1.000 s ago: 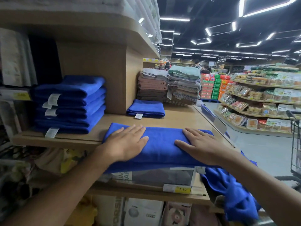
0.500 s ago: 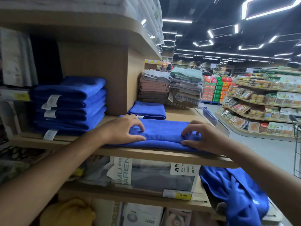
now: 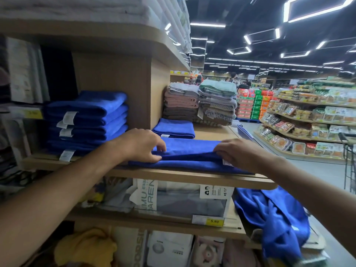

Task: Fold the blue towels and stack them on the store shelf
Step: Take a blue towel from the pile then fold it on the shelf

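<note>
Below the shelf (image 3: 192,179) front edge: yellow price tag (image 3: 214,221), marked "5.80". On the shelf front: blue towel (image 3: 192,151); left hand (image 3: 140,145) and right hand (image 3: 237,153) each pinch its upper fold. At the shelf rear left: blue towel stack (image 3: 86,120).

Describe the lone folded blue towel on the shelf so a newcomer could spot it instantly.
Find the wooden shelf and its upright divider panel. Just right of that panel lies the lone folded blue towel, before the brown and grey piles. Unlike the tall blue stack at left, it is a single piece, behind the towel being folded.
</note>
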{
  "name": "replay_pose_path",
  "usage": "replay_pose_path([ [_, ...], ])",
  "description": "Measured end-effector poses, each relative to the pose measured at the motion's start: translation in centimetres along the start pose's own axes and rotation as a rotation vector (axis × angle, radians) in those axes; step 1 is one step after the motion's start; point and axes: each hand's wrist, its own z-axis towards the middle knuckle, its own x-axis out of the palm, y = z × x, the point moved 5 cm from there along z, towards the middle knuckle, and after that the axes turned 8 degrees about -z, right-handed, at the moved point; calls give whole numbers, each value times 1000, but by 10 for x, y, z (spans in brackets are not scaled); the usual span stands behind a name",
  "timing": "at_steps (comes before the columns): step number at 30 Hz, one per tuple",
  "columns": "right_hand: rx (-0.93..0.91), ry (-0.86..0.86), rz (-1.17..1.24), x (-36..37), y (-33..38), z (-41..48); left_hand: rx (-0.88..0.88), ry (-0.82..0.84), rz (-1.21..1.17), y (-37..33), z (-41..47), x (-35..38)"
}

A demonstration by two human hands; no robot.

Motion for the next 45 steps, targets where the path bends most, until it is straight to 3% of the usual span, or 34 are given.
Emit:
replay_pose_path([
  [4,72,-127,61,-15,-8,7,-11,-182,118,-6,2,-7],
  [9,75,-257,114,-35,-14,3,-22,-340,-56,-5,-9,-28],
  [11,45,-218,153,-38,-10,-2,-42,-259,-122,-5,-15,-29],
  [14,72,-20,140,-32,-4,-8,-123,-89,-278,-4,-20,-21],
  [17,191,-20,147,-24,8,14,-232,-168,-450,-3,2,-15],
  [19,249,9,278,-9,31,50,-288,-126,-368,-9,32,-1],
  [21,267,122,456,15,61,83,-369,23,-308,-12,53,28],
  [24,283,213,395,49,74,103,-423,137,-305,-3,60,64],
  [33,630,448,284,80,-37,18,-403,208,-307,8,60,80],
  [38,823,351,277,81,-57,-11,-409,220,-276,3,57,74],
  [41,793,228,173,72,-51,-12,-423,156,-192,-12,62,62],
  [45,743,245,106,62,-45,-4,-370,180,-287,-41,68,69],
])
